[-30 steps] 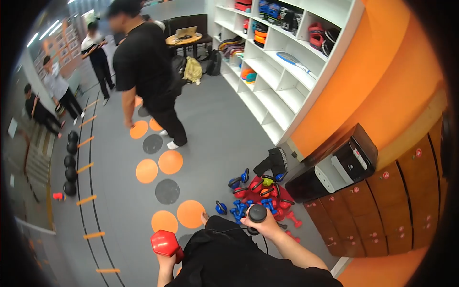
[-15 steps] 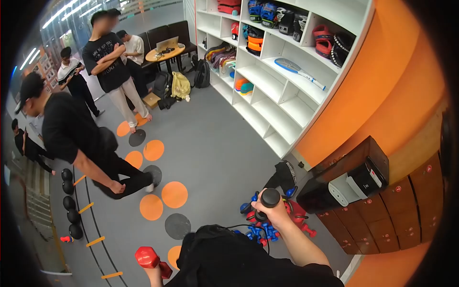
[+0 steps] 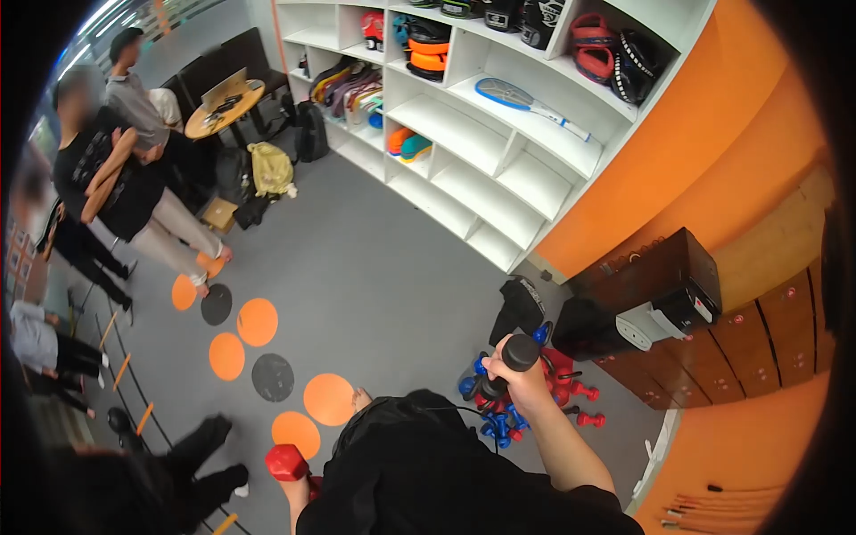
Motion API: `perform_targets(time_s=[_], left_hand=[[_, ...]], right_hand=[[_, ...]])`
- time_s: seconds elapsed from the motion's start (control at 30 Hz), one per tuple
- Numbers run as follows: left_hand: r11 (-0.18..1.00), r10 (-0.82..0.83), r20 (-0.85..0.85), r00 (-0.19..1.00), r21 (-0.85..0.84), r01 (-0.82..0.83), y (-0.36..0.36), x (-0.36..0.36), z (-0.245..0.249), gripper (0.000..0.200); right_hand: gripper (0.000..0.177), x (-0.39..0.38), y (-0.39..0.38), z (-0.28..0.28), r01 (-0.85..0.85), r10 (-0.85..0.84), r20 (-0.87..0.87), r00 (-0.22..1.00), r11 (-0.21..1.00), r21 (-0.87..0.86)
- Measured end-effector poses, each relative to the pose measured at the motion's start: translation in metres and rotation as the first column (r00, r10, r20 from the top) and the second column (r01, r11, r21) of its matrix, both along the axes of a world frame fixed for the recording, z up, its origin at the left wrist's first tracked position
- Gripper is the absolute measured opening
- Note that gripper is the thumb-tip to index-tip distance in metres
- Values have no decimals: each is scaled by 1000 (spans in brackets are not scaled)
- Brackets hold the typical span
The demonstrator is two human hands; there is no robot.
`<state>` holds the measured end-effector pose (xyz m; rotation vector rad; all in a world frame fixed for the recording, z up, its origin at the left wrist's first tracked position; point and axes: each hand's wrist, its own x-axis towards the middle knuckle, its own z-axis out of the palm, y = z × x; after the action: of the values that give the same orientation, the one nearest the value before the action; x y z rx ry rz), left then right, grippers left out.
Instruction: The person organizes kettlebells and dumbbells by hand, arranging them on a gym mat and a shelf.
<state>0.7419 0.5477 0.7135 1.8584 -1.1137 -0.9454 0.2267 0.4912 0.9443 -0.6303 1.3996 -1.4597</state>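
Observation:
My right hand (image 3: 528,385) is wrapped round the handle of a black dumbbell (image 3: 520,353), holding it out ahead of me above the floor. Beneath and beyond it lies a pile of small blue dumbbells (image 3: 501,423) and red dumbbells (image 3: 586,390), partly covered by my hand and forearm. Low on the left, my left hand (image 3: 292,493) grips a red hex dumbbell (image 3: 285,463). One head of it faces up, while the other is mostly hidden behind the hand and my black shirt.
White shelves (image 3: 446,134) hold boxing pads and a racket (image 3: 532,107). Brown lockers (image 3: 740,348) and a black box-shaped unit (image 3: 655,285) stand right. Orange floor dots (image 3: 330,399) run ahead. Several people stand left, one in black (image 3: 134,481) close by. Backpacks (image 3: 270,168) lie near a round table.
My view has turned and moved forward, shifting the shelves and people left. The nearby person in black has passed to the lower left. Both dumbbells stay in my hands.

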Motion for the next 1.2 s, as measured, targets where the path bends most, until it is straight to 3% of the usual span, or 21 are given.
perform_targets(time_s=[0.17, 0.23, 0.27, 0.3, 0.4, 0.43, 0.47, 0.53, 0.57, 0.7, 0.8, 0.87, 0.93, 1.07, 1.17, 1.2], left_hand=[[954, -241, -52, 969, -197, 227, -153, -21, -5, 13], [960, -280, -39, 959, 14, 281, -209, -41, 2, 13], [929, -292, -23, 956, 232, 290, -236, -52, 7, 13], [908, -372, 92, 924, 243, 342, -263, -78, 18, 15], [849, -496, 72, 865, 250, 466, -336, -124, -22, 17], [821, -569, 162, 807, 168, 545, -353, -145, -27, 18], [793, -534, 16, 845, 356, 494, -377, -163, -36, 15], [776, -556, 37, 830, 382, 503, -405, -202, -36, 14], [764, -572, 60, 818, 401, 505, -422, -221, -37, 14], [730, -579, 79, 812, 493, 473, -477, -272, -68, 13], [679, -542, -57, 839, 558, 477, -487, -257, -93, 11], [634, -539, -27, 842, 645, 427, -492, -255, -89, 11], [589, -528, -11, 849, 715, 376, -498, -257, -84, 12], [518, -492, -1, 871, 803, 294, -521, -269, -81, 15], [482, -468, 2, 884, 839, 253, -548, -283, -80, 18], [476, -460, 5, 888, 845, 242, -557, -291, -81, 19]], right_hand=[[23, -6, -42, 1, 163, -163, 61, 985, 987, -3], [23, -22, -56, -5, 214, -213, 75, 974, 977, 2], [23, -32, -64, -9, 240, -239, 78, 968, 971, -4], [24, -44, -73, -14, 281, -280, 86, 956, 960, 0], [23, -90, -110, -32, 398, -396, 120, 910, 917, 9], [21, -107, -121, -37, 453, -452, 140, 881, 891, 24], [21, -128, -131, -44, 458, -458, 138, 878, 888, 34], [21, -174, -159, -65, 493, -514, 403, 757, 854, 165], [21, -198, -169, -78, 473, -467, 535, 704, 870, 138], [20, -282, -237, -132, 469, -507, 614, 606, 850, 239], [19, -330, -306, -159, 488, -562, 549, 619, 822, 292], [20, -376, -350, -204, 488, -571, 530, 627, 818, 304], [19, -422, -392, -243, 478, -532, 632, 564, 834, 275], [19, -490, -495, -266, 641, -782, 441, 441, 618, 455], [29, -551, -550, -300, 627, -741, 200, 641, 656, 421], [28, -579, -569, -329, 669, -767, 152, 624, 624, 403]])
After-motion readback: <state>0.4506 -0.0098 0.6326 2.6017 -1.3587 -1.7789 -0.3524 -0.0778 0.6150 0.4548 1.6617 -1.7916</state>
